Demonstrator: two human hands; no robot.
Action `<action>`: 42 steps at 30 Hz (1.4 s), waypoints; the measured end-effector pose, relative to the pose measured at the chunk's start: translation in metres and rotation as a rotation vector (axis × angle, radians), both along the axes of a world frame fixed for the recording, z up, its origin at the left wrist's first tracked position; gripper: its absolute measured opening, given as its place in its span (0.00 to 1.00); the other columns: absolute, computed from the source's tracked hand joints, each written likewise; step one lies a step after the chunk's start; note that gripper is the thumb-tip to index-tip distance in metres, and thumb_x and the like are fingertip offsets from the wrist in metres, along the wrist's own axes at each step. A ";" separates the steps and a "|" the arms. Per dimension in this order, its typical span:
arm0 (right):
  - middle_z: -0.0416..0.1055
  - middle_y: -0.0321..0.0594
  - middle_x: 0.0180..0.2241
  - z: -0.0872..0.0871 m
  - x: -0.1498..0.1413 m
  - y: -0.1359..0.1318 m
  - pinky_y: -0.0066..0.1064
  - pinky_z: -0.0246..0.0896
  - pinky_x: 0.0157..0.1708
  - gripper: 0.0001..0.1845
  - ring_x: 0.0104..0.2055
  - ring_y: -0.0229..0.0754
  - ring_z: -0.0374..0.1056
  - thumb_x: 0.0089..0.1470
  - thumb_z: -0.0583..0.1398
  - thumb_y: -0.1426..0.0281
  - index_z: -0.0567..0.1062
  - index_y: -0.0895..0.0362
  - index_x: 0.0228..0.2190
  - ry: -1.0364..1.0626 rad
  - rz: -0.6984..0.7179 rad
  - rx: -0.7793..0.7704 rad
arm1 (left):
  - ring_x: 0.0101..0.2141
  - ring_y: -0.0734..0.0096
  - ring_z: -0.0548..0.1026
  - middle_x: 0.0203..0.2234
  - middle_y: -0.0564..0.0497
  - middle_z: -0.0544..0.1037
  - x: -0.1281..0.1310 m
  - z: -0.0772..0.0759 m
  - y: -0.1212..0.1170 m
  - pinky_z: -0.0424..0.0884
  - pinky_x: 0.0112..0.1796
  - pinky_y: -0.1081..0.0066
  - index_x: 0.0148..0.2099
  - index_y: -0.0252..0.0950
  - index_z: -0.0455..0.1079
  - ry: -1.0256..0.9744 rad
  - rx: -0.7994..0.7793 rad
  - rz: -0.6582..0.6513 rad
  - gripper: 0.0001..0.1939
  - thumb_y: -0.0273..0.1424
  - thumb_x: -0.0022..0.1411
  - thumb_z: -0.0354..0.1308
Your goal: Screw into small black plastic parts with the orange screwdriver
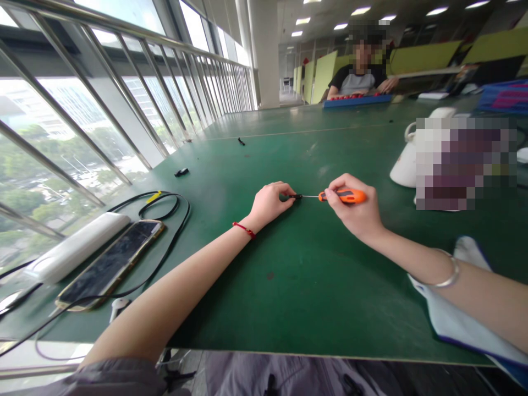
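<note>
Screwdriver [350, 196] clamped in right hand [359, 215] points crosswise leftward at black piece [297, 196] pinched in left hand [269, 205].

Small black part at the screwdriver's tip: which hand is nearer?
Left. The left hand holds the small black part; the right hand is apart from it, to its right, gripping the orange screwdriver.

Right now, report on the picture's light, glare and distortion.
In the head view, the windows wash out, ceiling lights glare white and the table carries a soft sheen; in the head view, the railing looks stretched toward the left edge, pixel blocks mask part of the right, the screwdriver looks fairly clear.
</note>
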State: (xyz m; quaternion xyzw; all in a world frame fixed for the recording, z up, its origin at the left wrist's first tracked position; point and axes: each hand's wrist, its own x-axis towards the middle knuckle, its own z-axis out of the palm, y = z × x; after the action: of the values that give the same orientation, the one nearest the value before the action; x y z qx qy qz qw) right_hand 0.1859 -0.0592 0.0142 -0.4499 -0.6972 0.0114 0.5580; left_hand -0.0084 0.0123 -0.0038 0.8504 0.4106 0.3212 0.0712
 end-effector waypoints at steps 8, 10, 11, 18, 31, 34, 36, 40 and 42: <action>0.67 0.33 0.26 -0.001 -0.001 0.002 0.29 0.62 0.27 0.09 0.27 0.38 0.65 0.45 0.61 0.71 0.67 0.53 0.31 0.082 0.050 0.053 | 0.37 0.66 0.74 0.34 0.52 0.78 0.002 0.002 -0.005 0.68 0.37 0.69 0.35 0.38 0.74 0.102 0.062 0.031 0.06 0.28 0.53 0.57; 0.65 0.31 0.24 -0.002 -0.001 0.002 0.30 0.61 0.27 0.14 0.25 0.37 0.64 0.44 0.62 0.71 0.66 0.52 0.35 0.095 0.059 0.053 | 0.37 0.66 0.74 0.34 0.52 0.77 0.002 0.003 -0.005 0.67 0.37 0.69 0.35 0.38 0.73 0.118 0.072 0.037 0.06 0.28 0.53 0.57; 0.63 0.29 0.22 -0.001 -0.001 0.002 0.31 0.61 0.27 0.14 0.23 0.37 0.62 0.44 0.62 0.70 0.66 0.52 0.35 0.080 0.060 0.038 | 0.37 0.66 0.74 0.34 0.52 0.77 0.003 0.003 -0.006 0.67 0.36 0.69 0.35 0.38 0.73 0.123 0.072 0.037 0.06 0.28 0.53 0.56; 0.71 0.35 0.26 -0.002 -0.002 -0.001 0.35 0.62 0.34 0.04 0.27 0.40 0.66 0.47 0.60 0.68 0.69 0.53 0.28 -0.017 0.026 0.004 | 0.35 0.69 0.74 0.35 0.51 0.76 0.002 0.002 -0.005 0.68 0.34 0.71 0.34 0.37 0.72 0.070 0.021 -0.006 0.05 0.27 0.53 0.55; 0.70 0.35 0.28 -0.002 -0.002 -0.003 0.35 0.62 0.34 0.13 0.28 0.40 0.65 0.44 0.61 0.71 0.69 0.53 0.36 -0.024 0.009 0.065 | 0.32 0.71 0.73 0.32 0.51 0.73 0.002 -0.001 -0.001 0.69 0.33 0.72 0.32 0.35 0.69 0.016 -0.009 -0.075 0.04 0.24 0.51 0.55; 0.68 0.32 0.23 -0.001 -0.002 -0.002 0.36 0.62 0.34 0.14 0.25 0.39 0.65 0.42 0.63 0.69 0.69 0.52 0.34 -0.037 -0.018 0.057 | 0.31 0.71 0.73 0.32 0.51 0.73 0.002 0.000 -0.001 0.68 0.33 0.72 0.32 0.35 0.68 0.024 -0.003 -0.073 0.04 0.24 0.51 0.55; 0.69 0.32 0.21 -0.001 -0.002 -0.003 0.35 0.62 0.34 0.06 0.25 0.39 0.65 0.44 0.62 0.66 0.70 0.52 0.27 -0.062 -0.013 0.033 | 0.32 0.71 0.73 0.32 0.51 0.73 0.002 0.000 -0.002 0.68 0.33 0.72 0.32 0.35 0.68 0.031 0.002 -0.073 0.03 0.25 0.52 0.54; 0.74 0.36 0.24 -0.001 -0.003 -0.005 0.35 0.64 0.33 0.06 0.29 0.42 0.67 0.48 0.61 0.66 0.71 0.52 0.22 -0.073 0.020 0.042 | 0.33 0.70 0.73 0.33 0.50 0.73 0.001 0.000 -0.003 0.69 0.33 0.71 0.33 0.36 0.68 0.053 0.018 -0.073 0.04 0.25 0.54 0.54; 0.74 0.35 0.23 -0.002 -0.003 -0.005 0.34 0.63 0.32 0.05 0.29 0.42 0.66 0.48 0.61 0.67 0.71 0.52 0.22 -0.096 0.015 0.057 | 0.33 0.69 0.73 0.33 0.50 0.74 0.001 0.000 -0.003 0.69 0.34 0.71 0.33 0.36 0.68 0.062 0.019 -0.065 0.04 0.26 0.55 0.53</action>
State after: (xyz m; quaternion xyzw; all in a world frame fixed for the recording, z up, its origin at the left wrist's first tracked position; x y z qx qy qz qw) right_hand 0.1828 -0.0638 0.0122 -0.4285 -0.7265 -0.0259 0.5365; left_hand -0.0069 0.0092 -0.0035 0.8734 0.3819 0.2961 0.0608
